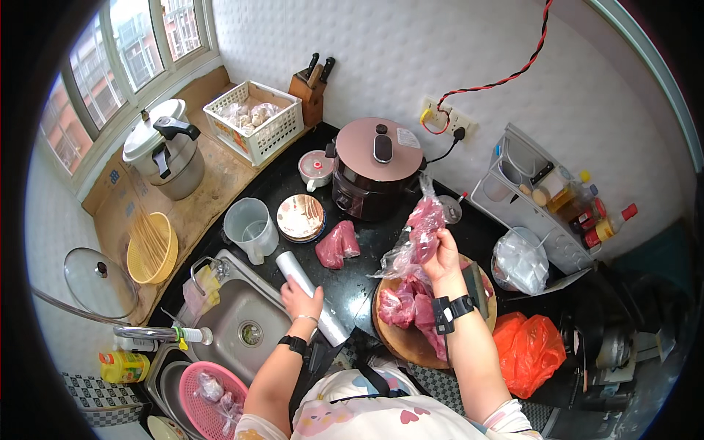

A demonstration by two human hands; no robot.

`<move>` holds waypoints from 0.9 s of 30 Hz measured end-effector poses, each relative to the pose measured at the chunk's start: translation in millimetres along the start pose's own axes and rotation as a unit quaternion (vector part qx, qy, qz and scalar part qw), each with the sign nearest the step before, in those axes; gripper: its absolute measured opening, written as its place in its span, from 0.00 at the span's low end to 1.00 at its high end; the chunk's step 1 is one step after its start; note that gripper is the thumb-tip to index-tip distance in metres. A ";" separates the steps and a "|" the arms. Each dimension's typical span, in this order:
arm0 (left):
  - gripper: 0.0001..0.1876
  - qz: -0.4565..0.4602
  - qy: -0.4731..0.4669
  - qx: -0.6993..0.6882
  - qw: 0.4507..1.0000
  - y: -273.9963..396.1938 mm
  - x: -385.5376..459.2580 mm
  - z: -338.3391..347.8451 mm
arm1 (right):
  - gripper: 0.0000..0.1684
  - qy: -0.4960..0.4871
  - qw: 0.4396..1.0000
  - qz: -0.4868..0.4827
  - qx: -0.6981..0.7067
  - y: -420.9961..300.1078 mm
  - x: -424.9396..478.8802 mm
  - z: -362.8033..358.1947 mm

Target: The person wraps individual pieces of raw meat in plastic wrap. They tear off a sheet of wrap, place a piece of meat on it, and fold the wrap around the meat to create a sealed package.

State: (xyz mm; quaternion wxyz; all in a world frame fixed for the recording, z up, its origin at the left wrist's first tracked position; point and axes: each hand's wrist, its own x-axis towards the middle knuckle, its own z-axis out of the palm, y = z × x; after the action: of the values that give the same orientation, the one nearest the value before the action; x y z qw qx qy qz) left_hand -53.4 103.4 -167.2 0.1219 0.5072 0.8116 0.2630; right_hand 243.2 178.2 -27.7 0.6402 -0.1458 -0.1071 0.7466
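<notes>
My left hand [300, 300] grips a roll of clear plastic wrap [324, 314] near the sink's edge. In my right hand [444, 257] is a piece of raw meat wrapped in plastic film [427, 224], raised above the counter. Below it, several raw meat pieces [404, 302] lie on a round wooden cutting board [397, 346]. A cleaver [474, 286] rests on the board's right side, partly hidden by my right forearm. Another piece of meat [337, 245], apparently film-wrapped, sits on the black counter between the roll and the pressure cooker.
An electric pressure cooker [379, 148] stands by the wall. Left are a plastic jug [251, 231], a stack of dishes [301, 217] and a steel sink [247, 300]. To the right are a red plastic bag [528, 352] and a rack [528, 203] with bottles. A pink colander [190, 396] sits lower left.
</notes>
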 end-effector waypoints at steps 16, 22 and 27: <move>0.14 0.189 -0.143 -0.291 0.927 105.5 0.1 -135.1 | 0.32 -0.071 0.987 0.145 0.001 126.8 -23.1 9.2; 0.07 0.284 -0.040 -0.230 0.930 101.1 -0.6 -137.3 | 0.25 -0.032 0.985 0.165 -0.047 135.0 -30.2 10.0; 0.03 0.220 -0.015 -0.248 0.943 102.5 -7.8 -138.1 | 0.24 -0.065 0.981 0.116 -0.143 138.3 -29.6 17.5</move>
State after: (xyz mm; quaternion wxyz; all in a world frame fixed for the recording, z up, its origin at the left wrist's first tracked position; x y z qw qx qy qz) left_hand -36.2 90.2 3.6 0.1945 0.6310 0.5870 0.4684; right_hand 113.1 127.7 -56.9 0.5134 -0.1982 -0.2370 0.8006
